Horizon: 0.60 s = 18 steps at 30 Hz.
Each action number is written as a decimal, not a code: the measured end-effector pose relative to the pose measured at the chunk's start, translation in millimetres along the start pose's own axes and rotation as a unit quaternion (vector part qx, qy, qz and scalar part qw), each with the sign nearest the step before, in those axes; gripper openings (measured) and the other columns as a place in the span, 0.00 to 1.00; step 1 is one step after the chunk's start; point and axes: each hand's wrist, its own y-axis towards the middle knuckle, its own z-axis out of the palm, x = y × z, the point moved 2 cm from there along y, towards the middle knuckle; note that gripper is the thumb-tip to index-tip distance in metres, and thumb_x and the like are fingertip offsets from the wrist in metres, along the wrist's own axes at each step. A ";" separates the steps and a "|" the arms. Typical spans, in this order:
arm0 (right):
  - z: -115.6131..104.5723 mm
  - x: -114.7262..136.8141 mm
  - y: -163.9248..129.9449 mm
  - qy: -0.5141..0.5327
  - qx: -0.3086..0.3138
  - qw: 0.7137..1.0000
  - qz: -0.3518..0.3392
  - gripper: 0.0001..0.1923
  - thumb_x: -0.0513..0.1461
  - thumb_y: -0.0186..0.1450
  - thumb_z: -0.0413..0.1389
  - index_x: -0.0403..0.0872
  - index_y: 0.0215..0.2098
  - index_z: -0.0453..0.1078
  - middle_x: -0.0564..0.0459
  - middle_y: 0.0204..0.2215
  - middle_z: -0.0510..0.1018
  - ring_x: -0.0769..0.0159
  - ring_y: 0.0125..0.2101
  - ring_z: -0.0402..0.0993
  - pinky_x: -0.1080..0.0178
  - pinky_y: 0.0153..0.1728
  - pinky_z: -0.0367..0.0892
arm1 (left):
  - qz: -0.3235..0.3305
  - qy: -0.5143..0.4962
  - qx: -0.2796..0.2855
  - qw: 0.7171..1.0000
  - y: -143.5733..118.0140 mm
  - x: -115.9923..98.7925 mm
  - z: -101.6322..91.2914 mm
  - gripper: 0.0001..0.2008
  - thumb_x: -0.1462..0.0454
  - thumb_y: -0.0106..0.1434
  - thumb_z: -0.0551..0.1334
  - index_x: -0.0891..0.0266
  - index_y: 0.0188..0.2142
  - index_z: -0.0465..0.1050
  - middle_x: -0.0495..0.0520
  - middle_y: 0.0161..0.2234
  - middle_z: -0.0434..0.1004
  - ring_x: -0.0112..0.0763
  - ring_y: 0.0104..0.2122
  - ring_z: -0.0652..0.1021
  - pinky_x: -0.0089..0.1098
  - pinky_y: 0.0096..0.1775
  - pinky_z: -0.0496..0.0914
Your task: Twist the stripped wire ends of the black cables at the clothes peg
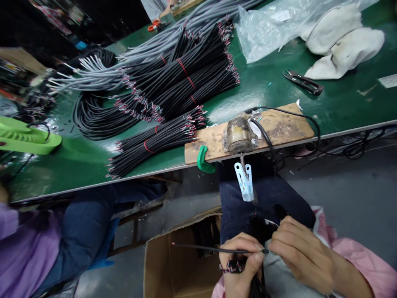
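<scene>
My left hand [240,260] is closed around a thin black cable [211,249], whose one end sticks out to the left. A bunch of black cables with red and white wire ends [231,267] shows at the same hand's palm, hanging down below it. The fingers of my right hand [300,250] are pinched at the cable's other end, where pale wires partly show. Above my hands, a light blue plastic clip [245,184] hangs from the shaft of a small taped motor [238,134]. The motor is fixed to a wooden board [282,124] at the table edge.
Bundles of black cables [186,78] and grey cables [155,54] cover the green table [257,91]. Thread snips [304,82], a white glove [344,45] and a green clamp [204,160] are there. A cardboard box [159,265] stands beside my legs. A person in purple [27,248] sits left.
</scene>
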 end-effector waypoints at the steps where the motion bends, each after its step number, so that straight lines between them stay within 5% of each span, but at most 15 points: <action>1: -1.0 1.1 0.6 -0.015 -0.006 1.000 -0.001 0.14 0.26 0.69 0.44 0.38 0.42 0.71 0.46 0.33 0.79 0.61 0.37 0.74 0.55 0.48 0.67 | 0.000 0.003 -0.005 1.000 -1.0 1.4 -0.6 0.02 0.62 0.54 0.72 0.54 0.28 0.81 0.45 0.25 0.81 0.26 0.24 0.76 0.25 0.28 0.68; 11: 2.0 6.4 4.8 -0.019 0.010 0.999 0.032 0.15 0.27 0.69 0.43 0.38 0.40 0.71 0.48 0.30 0.79 0.62 0.34 0.75 0.56 0.47 0.69 | 0.031 0.034 -0.092 0.995 -12.1 8.1 3.9 0.05 0.61 0.54 0.72 0.56 0.25 0.78 0.47 0.23 0.78 0.29 0.24 0.77 0.27 0.30 0.69; 18: 2.0 7.2 0.4 -0.012 -0.010 0.998 0.055 0.11 0.30 0.71 0.47 0.39 0.43 0.71 0.49 0.33 0.81 0.64 0.36 0.77 0.58 0.52 0.66 | 0.040 0.048 -0.092 0.994 -13.4 8.9 0.2 0.06 0.60 0.54 0.72 0.56 0.26 0.78 0.47 0.23 0.78 0.29 0.22 0.77 0.28 0.27 0.70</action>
